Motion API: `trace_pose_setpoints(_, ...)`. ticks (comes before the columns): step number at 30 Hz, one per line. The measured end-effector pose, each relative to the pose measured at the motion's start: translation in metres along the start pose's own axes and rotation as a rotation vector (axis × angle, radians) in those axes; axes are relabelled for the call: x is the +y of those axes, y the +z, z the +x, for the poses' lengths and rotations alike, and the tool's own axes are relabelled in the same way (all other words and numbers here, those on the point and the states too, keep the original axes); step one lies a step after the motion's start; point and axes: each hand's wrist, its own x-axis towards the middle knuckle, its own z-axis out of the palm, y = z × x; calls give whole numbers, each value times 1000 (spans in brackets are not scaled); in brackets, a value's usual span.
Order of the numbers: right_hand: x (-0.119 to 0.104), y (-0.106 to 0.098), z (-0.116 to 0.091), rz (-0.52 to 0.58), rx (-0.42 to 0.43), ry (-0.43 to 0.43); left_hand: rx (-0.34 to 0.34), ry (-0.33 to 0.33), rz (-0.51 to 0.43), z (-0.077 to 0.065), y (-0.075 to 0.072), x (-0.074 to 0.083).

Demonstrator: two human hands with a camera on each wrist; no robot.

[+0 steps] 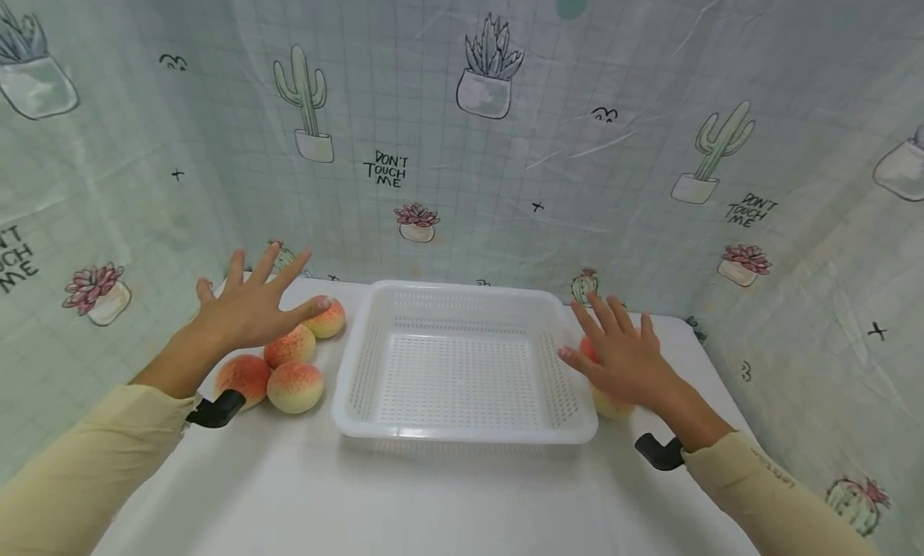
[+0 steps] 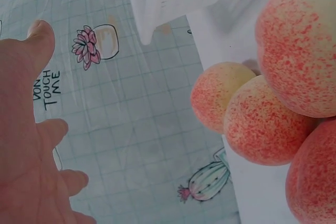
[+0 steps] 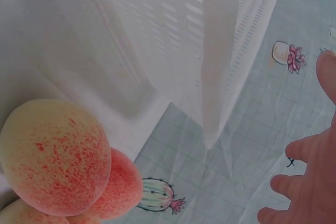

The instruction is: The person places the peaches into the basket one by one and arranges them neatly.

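My left hand [image 1: 249,311] hovers with fingers spread above a group of several peaches [image 1: 296,387] left of the basket. It holds nothing. In the left wrist view those peaches [image 2: 270,119] lie close together, yellow with red speckles. My right hand [image 1: 621,359] is likewise spread over more peaches [image 1: 612,405] at the right, partly hidden beneath it, and its grasp is empty. The right wrist view shows a large peach [image 3: 55,158] with others behind and below it. Between the hands stands a white perforated plastic basket [image 1: 465,436], with nothing inside.
A white tabletop [image 1: 447,508] carries the basket and both peach groups. Behind and at both sides hangs a pale grid-patterned curtain [image 1: 577,171] printed with cacti and lettering. Black wrist mounts [image 1: 216,409] show at the cuffs.
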Motion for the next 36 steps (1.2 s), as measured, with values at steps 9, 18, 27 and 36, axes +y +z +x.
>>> trace_pose_setpoints(9,-1,3,-1,-5,-2,-8,0,-9,-18,-5,7,-9)
trace_pose_setpoints(18,-1,4,-7,2,-15,-15,-27,-21,-26,-7,12,-13)
trace_pose_setpoints(27,7,5,-11,14,-27,7,-40,-3,-15,-5,17,-11)
trace_pose_setpoints(36,4,9,-12,64,-33,-10,-48,-28,-30,-14,21,-18)
